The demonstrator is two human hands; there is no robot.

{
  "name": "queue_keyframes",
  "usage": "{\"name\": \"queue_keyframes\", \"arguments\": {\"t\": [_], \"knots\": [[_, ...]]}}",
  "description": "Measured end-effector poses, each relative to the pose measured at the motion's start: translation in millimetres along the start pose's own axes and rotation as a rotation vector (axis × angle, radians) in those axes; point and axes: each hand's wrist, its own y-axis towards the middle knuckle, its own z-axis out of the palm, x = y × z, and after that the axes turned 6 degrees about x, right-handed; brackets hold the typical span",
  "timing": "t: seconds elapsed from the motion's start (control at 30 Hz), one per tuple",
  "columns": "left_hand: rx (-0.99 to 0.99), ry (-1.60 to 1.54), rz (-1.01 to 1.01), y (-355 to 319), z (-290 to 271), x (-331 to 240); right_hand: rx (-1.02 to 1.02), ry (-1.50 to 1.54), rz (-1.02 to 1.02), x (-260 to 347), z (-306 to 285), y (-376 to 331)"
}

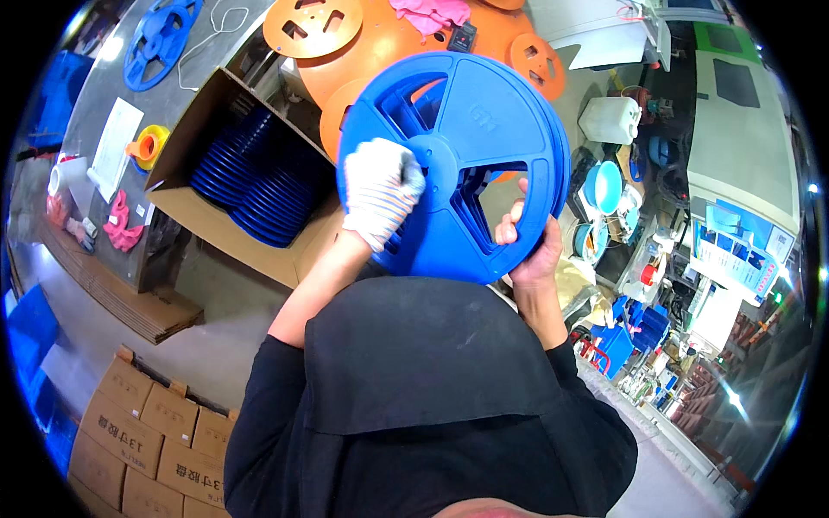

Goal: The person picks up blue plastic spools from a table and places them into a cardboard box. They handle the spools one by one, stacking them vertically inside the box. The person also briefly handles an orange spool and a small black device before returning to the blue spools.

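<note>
A stack of large blue plastic reels (496, 112) is held up in front of my chest, flat faces turned up, with edges of several reels showing through the cutouts. My left hand (380, 190), in a white striped knit glove, is closed at the left cutout beside the hub; its fingertips are hidden. On the right side my bare right hand (534, 250) grips the rim, its fingers coming through the lower right cutout and the thumb outside. To the left, an open cardboard box (259, 259) holds rows of blue reels (259, 173) standing on edge.
Orange reels (315, 26) lie on an orange round surface beyond the stack. A grey table (95, 112) at left carries a blue reel (160, 43), paper and yellow tape roll (151, 147). Stacked cartons (129, 432) stand lower left; a white jug (609, 119) stands right.
</note>
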Motion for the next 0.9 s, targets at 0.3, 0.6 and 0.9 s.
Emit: {"name": "queue_keyframes", "arguments": {"t": [0.3, 0.6, 0.9], "knots": [[-0.145, 0.065, -0.233, 36.4, -31.3, 87.5, 0.016, 0.147, -0.100, 8.2, -34.8, -10.5], [-0.172, -0.003, -0.225, -1.3, -11.1, 88.2, -0.046, 0.161, -0.133, 2.6, -30.7, 10.2], [0.269, -0.778, -0.471, -23.7, 8.6, -14.8, 0.179, -0.172, 0.020, -12.2, 32.6, 29.3]]}}
